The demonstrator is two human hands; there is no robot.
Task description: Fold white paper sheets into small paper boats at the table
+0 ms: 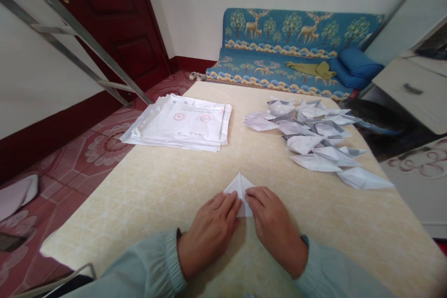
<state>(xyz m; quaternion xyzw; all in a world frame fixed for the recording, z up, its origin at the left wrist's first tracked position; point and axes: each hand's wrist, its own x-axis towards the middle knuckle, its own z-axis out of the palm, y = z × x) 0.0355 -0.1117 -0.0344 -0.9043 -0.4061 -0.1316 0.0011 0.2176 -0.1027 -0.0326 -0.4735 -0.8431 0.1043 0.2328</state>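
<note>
A small sheet of white folded paper [240, 182] lies on the table in front of me, its point facing away and a crease running down its middle. My left hand [213, 223] presses on its left side, fingers held together and bent over the edge. On the right side, my right hand [271, 220] has its fingers closed on the paper in the same way, the thumb hidden beneath. Both hands rest low, close to the tabletop. The lower corners of the paper are partly covered by the fingers.
A stack of papers [195, 123] with red stamps sits at the table's [146, 195] far left. Several folded paper boats [316, 160] are heaped on the right. Beyond stand a blue patterned sofa [272, 61], a metal ladder [84, 32] and a white cabinet [408, 88].
</note>
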